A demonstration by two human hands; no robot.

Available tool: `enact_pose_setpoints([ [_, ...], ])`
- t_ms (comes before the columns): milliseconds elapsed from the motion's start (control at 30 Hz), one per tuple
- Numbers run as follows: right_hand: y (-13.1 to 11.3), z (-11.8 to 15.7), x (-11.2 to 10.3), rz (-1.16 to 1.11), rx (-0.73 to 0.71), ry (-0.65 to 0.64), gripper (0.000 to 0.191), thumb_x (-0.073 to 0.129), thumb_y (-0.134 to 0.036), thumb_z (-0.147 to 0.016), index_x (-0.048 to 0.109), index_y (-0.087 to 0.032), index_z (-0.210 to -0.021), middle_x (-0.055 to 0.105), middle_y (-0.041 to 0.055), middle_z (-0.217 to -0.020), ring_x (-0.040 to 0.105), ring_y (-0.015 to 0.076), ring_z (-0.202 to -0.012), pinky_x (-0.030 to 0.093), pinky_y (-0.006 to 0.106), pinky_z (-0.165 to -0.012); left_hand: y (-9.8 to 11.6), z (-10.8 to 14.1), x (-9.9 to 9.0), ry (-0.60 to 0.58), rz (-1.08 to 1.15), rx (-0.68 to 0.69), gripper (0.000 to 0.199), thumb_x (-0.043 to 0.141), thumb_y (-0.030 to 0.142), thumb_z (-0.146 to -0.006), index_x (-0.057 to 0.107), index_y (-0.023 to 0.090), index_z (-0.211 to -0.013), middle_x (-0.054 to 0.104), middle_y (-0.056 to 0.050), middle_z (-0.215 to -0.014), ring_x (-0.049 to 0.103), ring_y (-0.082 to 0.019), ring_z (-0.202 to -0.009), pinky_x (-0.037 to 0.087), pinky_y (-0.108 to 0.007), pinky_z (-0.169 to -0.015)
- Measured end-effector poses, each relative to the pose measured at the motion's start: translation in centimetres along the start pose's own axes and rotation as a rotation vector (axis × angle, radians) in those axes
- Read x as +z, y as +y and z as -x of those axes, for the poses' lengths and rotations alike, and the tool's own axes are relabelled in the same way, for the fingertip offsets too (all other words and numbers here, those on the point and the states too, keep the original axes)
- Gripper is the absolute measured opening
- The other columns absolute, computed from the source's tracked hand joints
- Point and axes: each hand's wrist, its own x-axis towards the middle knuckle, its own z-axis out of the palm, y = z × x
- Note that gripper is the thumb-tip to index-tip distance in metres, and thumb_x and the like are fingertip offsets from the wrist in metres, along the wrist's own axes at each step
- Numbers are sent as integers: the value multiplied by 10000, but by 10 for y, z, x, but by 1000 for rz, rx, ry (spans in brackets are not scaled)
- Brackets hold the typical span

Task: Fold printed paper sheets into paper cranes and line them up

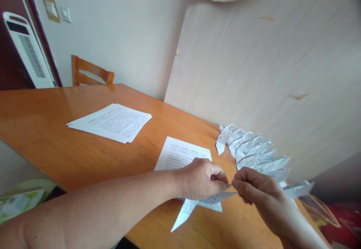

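My left hand [203, 179] reaches across a printed sheet [175, 151] lying on the wooden table. Its thumb and fingers are closed in a pinch on a folded printed paper [184, 212], whose pointed flaps stick out below the hand. My right hand [255, 187] is closed at the right tip of that same paper, almost touching the left fingertips. What lies inside the right fingers is mostly hidden. Just beyond the right hand stand several finished-looking folded paper pieces [249, 147] in a row along the wall, partly covered by my right hand and wrist.
A stack of printed sheets [113, 123] rests farther back on the table [93, 155]. Behind it is a wooden chair [91, 70]. A pale board [254, 61] borders the table's right side. A green-and-white item [21, 205] sits below the left edge, red fabric [345, 219] at the lower right.
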Motion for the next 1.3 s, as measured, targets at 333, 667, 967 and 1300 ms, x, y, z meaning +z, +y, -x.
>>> enact_pose_setpoints([
  [333,6,0,-4,76,28,-53,250,595,-396,-851,573,-221,-674,441,-47,-581,365,125,-556,272,264,-502,-3,-2,0,-56,-71,43,168,668,338,-859,745,191,-886,753,-31,-799,690,-157,-741,485,-256,-695],
  [667,-4,2,1,198,-44,-74,220,583,-300,-817,503,-219,-629,415,-53,-566,354,114,-545,253,259,-490,1,-3,0,-117,-125,70,102,693,296,-830,753,213,-829,756,-12,-768,699,-158,-746,475,-265,-733],
  [967,-9,4,3,294,-80,-129,212,559,-235,-788,458,-215,-603,398,-57,-547,343,102,-528,238,255,-476,0,-6,3,-157,-113,46,125,694,303,-794,756,200,-824,751,-14,-756,702,-165,-771,472,-258,-724],
  [1300,2,0,-13,163,-8,-83,253,547,-404,-906,563,-219,-733,441,-45,-622,381,125,-597,278,274,-541,2,-2,-4,-168,89,-71,165,690,317,-812,736,180,-893,714,-8,-794,636,-132,-721,450,-231,-636],
])
